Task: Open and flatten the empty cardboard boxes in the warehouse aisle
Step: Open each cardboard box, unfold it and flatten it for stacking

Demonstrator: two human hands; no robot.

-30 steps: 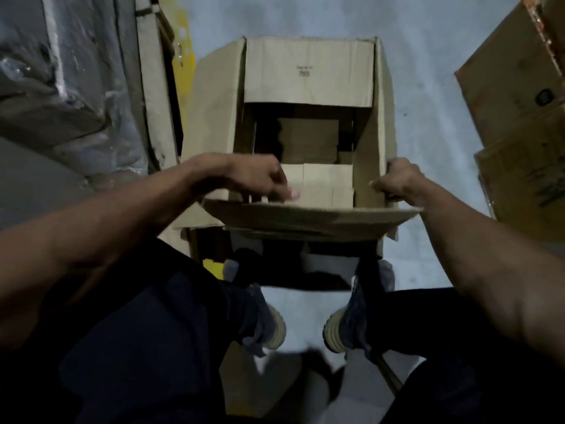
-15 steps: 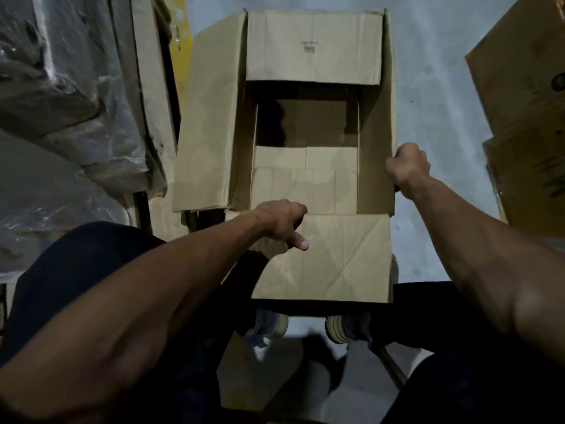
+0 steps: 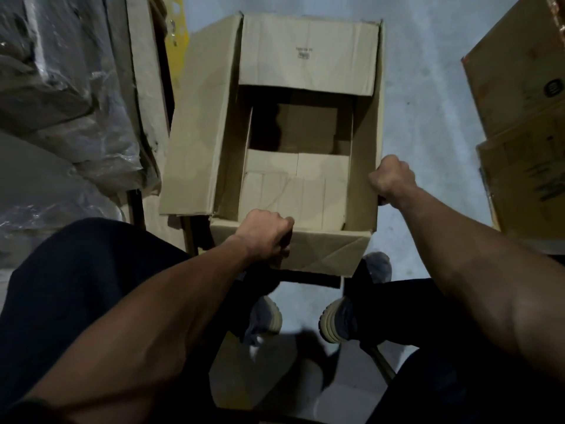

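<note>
The cardboard box (image 3: 301, 139) stands upright on the grey floor (image 3: 428, 87), right in front of the person's shoes (image 3: 337, 321), with its top open: far flap (image 3: 308, 53) folded back, left flap (image 3: 198, 117) splayed outward, near flap (image 3: 318, 250) hanging down toward the legs. Inside, smaller folded cardboard pieces (image 3: 295, 185) lie against the near wall, so it may not be fully empty. The left hand (image 3: 266, 237) is curled over the near rim, gripping where the near flap hinges; the right hand (image 3: 391, 179) is fisted round the top edge of the right wall. Looks like a two-point hold to steady the box, or to lift or skew it. Top is open; collapse not started, and the bottom seam can't be seen. Clearance: open floor to the right of the box up to the stacked cartons (image 3: 526, 117) at the right edge, which are well apart. The left side is tight, with the left flap close to leaning cardboard sheets (image 3: 143, 87) and plastic-wrapped goods (image 3: 61, 102). I'd guess racking it flat toward the right or far side is easier.
</note>
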